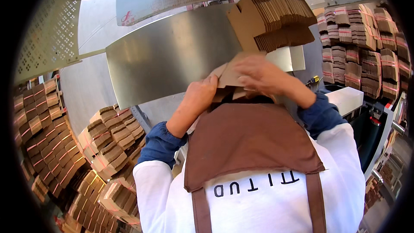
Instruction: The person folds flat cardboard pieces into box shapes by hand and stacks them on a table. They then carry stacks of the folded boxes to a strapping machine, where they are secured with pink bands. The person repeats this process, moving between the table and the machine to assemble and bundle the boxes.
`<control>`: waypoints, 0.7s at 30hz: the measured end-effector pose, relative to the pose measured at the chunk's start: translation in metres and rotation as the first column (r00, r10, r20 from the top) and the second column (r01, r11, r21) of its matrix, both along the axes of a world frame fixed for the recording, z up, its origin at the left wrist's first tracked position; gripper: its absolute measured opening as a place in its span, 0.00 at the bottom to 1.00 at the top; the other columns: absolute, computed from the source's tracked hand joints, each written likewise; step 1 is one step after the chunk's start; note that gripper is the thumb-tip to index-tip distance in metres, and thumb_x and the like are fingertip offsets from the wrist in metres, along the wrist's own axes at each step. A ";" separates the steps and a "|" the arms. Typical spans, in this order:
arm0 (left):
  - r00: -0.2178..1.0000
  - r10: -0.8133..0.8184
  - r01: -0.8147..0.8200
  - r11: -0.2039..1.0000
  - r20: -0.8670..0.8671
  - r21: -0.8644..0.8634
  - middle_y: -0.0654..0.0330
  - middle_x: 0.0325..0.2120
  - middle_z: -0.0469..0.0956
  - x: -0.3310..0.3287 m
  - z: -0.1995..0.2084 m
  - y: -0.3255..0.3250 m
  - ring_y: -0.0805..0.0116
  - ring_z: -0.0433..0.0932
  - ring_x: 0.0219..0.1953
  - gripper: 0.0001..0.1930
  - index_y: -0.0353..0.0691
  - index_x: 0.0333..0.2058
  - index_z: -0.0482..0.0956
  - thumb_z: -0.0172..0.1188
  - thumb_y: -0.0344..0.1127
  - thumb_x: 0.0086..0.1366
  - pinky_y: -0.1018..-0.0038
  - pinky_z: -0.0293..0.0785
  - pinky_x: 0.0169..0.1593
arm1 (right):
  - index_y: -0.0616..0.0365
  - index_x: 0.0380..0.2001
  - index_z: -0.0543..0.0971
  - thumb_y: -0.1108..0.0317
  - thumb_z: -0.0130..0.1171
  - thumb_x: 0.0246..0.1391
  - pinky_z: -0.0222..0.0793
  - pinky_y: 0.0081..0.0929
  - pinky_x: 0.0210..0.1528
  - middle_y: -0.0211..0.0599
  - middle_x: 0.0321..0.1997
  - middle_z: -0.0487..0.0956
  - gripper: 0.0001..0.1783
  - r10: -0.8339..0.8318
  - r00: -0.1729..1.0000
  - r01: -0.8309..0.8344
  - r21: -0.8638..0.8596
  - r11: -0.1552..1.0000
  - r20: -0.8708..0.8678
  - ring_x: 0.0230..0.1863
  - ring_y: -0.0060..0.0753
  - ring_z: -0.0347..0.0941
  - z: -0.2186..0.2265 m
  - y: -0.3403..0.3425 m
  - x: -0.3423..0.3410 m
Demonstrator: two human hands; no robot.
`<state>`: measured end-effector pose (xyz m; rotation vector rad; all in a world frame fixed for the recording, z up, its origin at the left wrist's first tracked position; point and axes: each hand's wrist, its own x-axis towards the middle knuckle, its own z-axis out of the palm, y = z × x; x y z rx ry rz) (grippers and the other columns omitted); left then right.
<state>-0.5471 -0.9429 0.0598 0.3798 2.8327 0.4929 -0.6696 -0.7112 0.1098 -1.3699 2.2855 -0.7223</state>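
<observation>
Close in front of my brown apron (254, 142), my left hand (200, 95) pinches the edge of a folded brown cardboard piece (227, 78). My right hand (263, 75) lies across the right part of the same piece, its fingers and thumb pointing left. Motion blurs those fingers, so I cannot tell whether they grip it. A flap of the piece stands up beyond the right fingers. More brown cardboard edges show just below the hands, partly hidden by them and by the apron.
A shiny metal table (172, 52) lies beyond my hands. At its right end sits a row of flat cardboard pieces (280, 11). Bundled cardboard stacks stand on the left (51, 134) and right (362, 47). A machine with a dark roller (366, 140) is by my right elbow.
</observation>
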 end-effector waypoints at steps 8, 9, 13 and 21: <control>0.874 0.165 -0.211 0.976 -0.456 -0.052 0.51 0.44 0.79 -0.006 -0.116 -0.058 0.61 0.80 0.42 0.21 0.31 0.50 0.73 0.55 0.29 0.56 0.70 0.76 0.40 | 0.55 0.57 0.73 0.56 0.58 0.57 0.59 0.40 0.64 0.38 0.63 0.70 0.26 0.170 0.961 -0.175 0.000 0.985 -0.218 0.63 0.42 0.64 -0.137 -0.079 -0.017; 0.900 0.196 -0.234 0.971 -0.390 -0.052 0.52 0.49 0.78 -0.002 -0.150 -0.056 0.60 0.79 0.44 0.23 0.33 0.52 0.73 0.57 0.30 0.56 0.69 0.74 0.42 | 0.55 0.57 0.73 0.56 0.58 0.56 0.59 0.40 0.64 0.37 0.63 0.70 0.27 0.191 0.952 -0.193 0.017 0.981 -0.241 0.63 0.42 0.64 -0.174 -0.082 -0.016; 0.841 0.308 -0.363 0.931 -0.444 -0.043 0.53 0.49 0.78 -0.010 -0.273 -0.049 0.59 0.76 0.50 0.24 0.38 0.53 0.74 0.60 0.27 0.55 0.61 0.71 0.49 | 0.53 0.56 0.73 0.57 0.61 0.53 0.62 0.37 0.60 0.32 0.64 0.69 0.27 0.175 0.970 -0.176 0.013 0.984 -0.171 0.61 0.38 0.65 -0.307 -0.093 -0.019; 0.843 0.429 -0.428 0.900 -0.324 0.077 0.42 0.64 0.62 -0.019 -0.339 -0.062 0.43 0.60 0.67 0.30 0.36 0.59 0.68 0.63 0.32 0.57 0.50 0.60 0.63 | 0.52 0.48 0.77 0.64 0.62 0.51 0.66 0.34 0.49 0.31 0.55 0.74 0.20 0.014 0.986 -0.033 -0.115 0.993 -0.165 0.48 0.35 0.69 -0.373 -0.109 -0.039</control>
